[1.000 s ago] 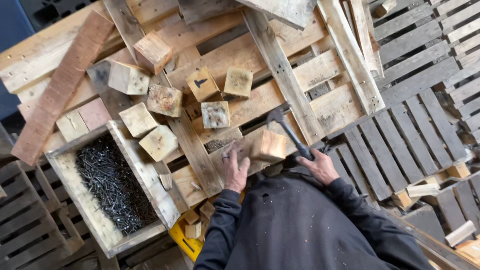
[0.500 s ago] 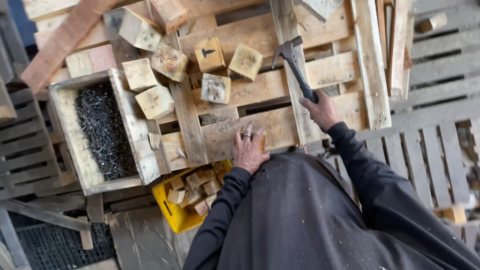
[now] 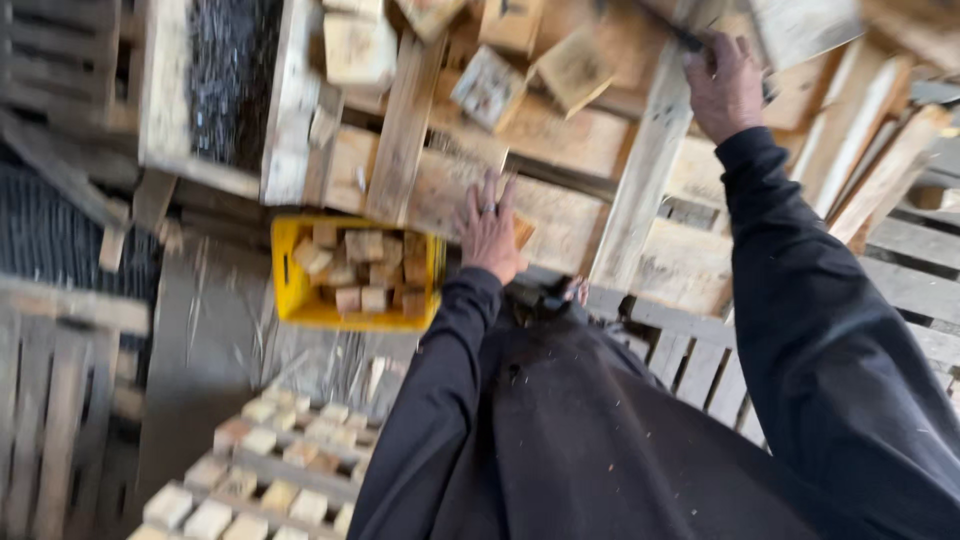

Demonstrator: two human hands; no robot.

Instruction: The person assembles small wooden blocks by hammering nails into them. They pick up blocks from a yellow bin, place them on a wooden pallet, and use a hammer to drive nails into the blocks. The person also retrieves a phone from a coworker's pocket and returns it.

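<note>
Stacked pale wooden pallets fill the head view, and they serve as the work surface (image 3: 560, 130). On it, the left hand (image 3: 488, 232) lies flat, fingers spread, pressing on a small light wooden block (image 3: 521, 232) at the plank's near edge; its grip is apart, merely resting. The right hand (image 3: 722, 85) is raised at the top, grip clamped on the dark handle of a hammer (image 3: 690, 40), whose head is out of view. Judging from this, the block is being held ready and not yet fastened. Around lie loose square wooden blocks (image 3: 488, 88), an open wooden box of dark nails (image 3: 228, 70) and a yellow plastic crate of offcuts (image 3: 285, 290). A slanted pale plank (image 3: 640, 200) runs between the hands.
</note>
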